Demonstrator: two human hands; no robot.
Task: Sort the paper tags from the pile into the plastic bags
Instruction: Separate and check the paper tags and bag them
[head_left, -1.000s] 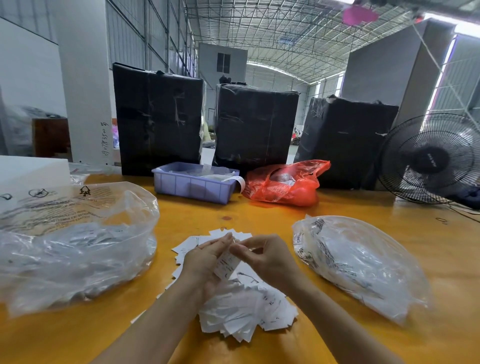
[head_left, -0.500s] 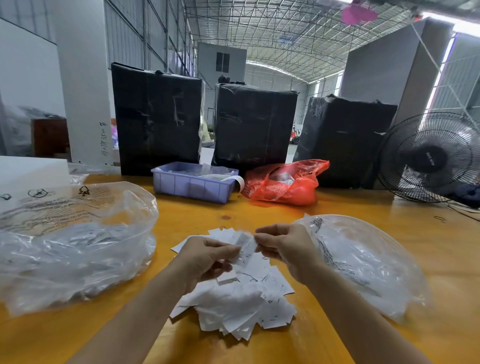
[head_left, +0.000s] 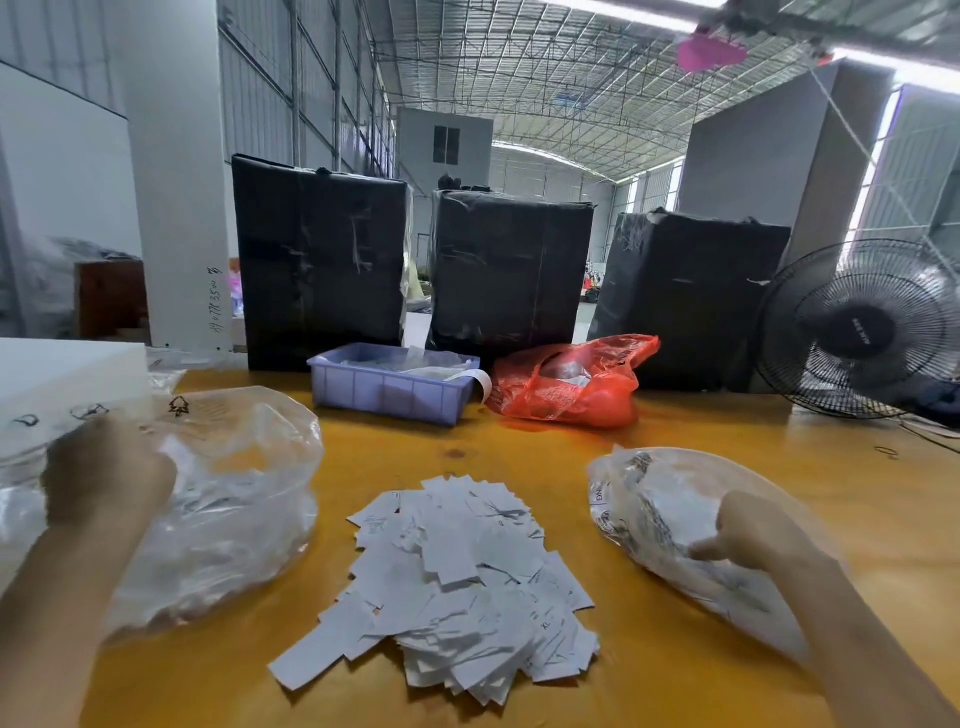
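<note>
A loose pile of white paper tags (head_left: 462, 577) lies on the yellow table in front of me. To its left is a large clear plastic bag (head_left: 234, 499) with tags inside. My left hand (head_left: 104, 467) is at that bag's near-left side, heavily blurred, so its fingers cannot be made out. To the right lies a smaller clear plastic bag (head_left: 654, 499) holding tags. My right hand (head_left: 753, 535) is in that bag's mouth, fingertips pointing left among the tags. Whether either hand holds a tag cannot be seen.
A lilac plastic bin (head_left: 389, 389) and a red plastic bag (head_left: 571, 384) sit at the table's back. Three black-wrapped bales (head_left: 322, 260) stand behind them. A black fan (head_left: 862, 327) stands at the back right, a white box (head_left: 62, 374) at the far left.
The hands were together above the pile, pinching tags between them. They have moved apart, the left one to the left bag and the right one to the right bag.
</note>
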